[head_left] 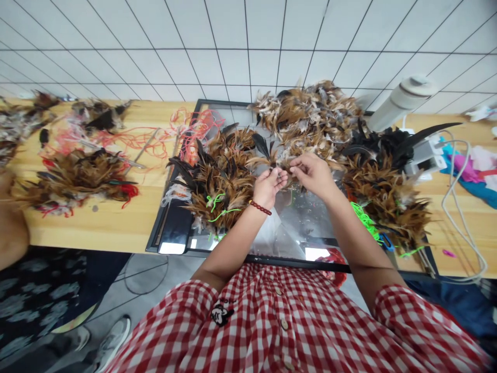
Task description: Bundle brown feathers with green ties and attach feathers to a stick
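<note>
My left hand (271, 187), palm up with a beaded bracelet at the wrist, has its fingers curled round the base of a small feather bunch (264, 149). Dark and brown feather tips stick up above the fingers. Close on its right, my right hand (311, 173) has thumb and fingertips pinched together; what they hold is too small to make out. Beyond both hands rises a big heap of loose brown feathers (310, 116). To the left lies a pile of feather bunches (225, 176) with bright green ties, and more feather bunches (388, 194) lie to the right.
A dark-framed glass panel (306, 223) lies under my hands. A phone (174, 228) rests at its left edge. Green cord (365, 220), blue-handled scissors (386, 241) and a white bottle (404, 101) are right. Red string (198, 129) lies left; another person's arm (11, 228) shows far left.
</note>
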Demonstrator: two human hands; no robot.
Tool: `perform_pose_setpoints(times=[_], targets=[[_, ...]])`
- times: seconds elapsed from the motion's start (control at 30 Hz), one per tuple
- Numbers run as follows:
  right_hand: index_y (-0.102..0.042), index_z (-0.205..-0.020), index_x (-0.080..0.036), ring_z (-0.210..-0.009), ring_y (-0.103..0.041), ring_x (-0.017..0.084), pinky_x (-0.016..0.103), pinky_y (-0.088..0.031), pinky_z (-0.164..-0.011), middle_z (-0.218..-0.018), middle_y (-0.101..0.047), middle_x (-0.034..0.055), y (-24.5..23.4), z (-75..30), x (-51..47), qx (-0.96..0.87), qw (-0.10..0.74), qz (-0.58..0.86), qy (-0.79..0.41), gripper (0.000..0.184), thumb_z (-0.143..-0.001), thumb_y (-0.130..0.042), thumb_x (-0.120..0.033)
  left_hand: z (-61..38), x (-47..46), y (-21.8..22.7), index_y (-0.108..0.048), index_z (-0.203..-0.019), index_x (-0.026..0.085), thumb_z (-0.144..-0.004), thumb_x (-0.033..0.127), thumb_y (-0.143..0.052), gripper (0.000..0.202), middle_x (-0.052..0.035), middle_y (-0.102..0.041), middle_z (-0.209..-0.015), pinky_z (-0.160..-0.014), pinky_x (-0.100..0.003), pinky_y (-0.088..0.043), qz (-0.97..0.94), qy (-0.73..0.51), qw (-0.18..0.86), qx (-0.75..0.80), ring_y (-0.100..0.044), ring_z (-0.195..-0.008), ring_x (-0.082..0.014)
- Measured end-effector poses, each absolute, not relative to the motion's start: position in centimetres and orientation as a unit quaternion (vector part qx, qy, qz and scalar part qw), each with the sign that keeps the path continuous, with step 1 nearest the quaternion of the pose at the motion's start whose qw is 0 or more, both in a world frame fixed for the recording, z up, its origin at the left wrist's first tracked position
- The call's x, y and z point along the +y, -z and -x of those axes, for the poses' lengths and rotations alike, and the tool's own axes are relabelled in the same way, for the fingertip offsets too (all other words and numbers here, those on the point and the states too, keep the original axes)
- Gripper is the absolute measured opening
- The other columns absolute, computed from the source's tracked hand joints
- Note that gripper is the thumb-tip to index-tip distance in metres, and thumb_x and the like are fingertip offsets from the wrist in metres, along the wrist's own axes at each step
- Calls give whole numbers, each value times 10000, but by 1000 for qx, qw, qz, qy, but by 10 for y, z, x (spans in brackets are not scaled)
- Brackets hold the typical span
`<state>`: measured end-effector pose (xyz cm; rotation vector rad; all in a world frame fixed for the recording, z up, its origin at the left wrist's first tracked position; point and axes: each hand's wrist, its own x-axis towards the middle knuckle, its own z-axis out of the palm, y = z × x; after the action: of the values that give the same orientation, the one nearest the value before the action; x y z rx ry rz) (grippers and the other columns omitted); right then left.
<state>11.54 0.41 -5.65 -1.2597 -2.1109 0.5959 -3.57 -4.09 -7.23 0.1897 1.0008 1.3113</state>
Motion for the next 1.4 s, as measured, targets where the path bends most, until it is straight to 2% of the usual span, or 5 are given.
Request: perform_pose_setpoints(times=[0.23,0.4,0.7,1.03,1.4], targets=[[-664,-711,-191,-690,-650,181,345,-556,-728,-706,-692,36,64,-117,11,-631,262,363,-633,565,-712,-813,-736,39,-46,70,-609,-761,160,-952,183,-695,210,16,-643,-632,-642,-220,-486,-149,-467,769,411,-592,-550,-77],[-684,-677,-164,-541,-621,146,295,-540,-575,-606,-676,17,60,-123,9,-512,220,324,-764,560,-585,-947,-649,41,-48,73,-617,-731,141,-950,153,-681,229,6,-635,-626,-558,-220,-482,-165,-384,840,346,-605,-523,-87],[-719,-713,-187,-509,-503,98,252,-428,-511,-589,-643,-23,71,-105,9,-525,345,455,-631,561,-476,-952,-639,42,-44,73,-721,-845,124,-923,177,-744,97,-46,-767,-764,-766,-257,-580,-220,-442,772,400,-738,-693,-115],[-764,-905,-188,-769,-641,159,313,-512,-755,-887,-752,43,70,-115,15,-652,418,450,-445,321,-779,-747,-483,46,-36,75,-679,-788,142,-938,210,-723,170,12,-669,-630,-705,-227,-514,-151,-568,675,446,-653,-582,-85],[-816,-1010,-187,-849,-670,194,305,-485,-816,-956,-755,76,68,-119,5,-870,154,393,-255,227,-872,-636,-181,52,-31,71,-669,-855,158,-971,246,-674,146,23,-664,-686,-821,-236,-524,-64,-650,606,454,-653,-636,-73]])
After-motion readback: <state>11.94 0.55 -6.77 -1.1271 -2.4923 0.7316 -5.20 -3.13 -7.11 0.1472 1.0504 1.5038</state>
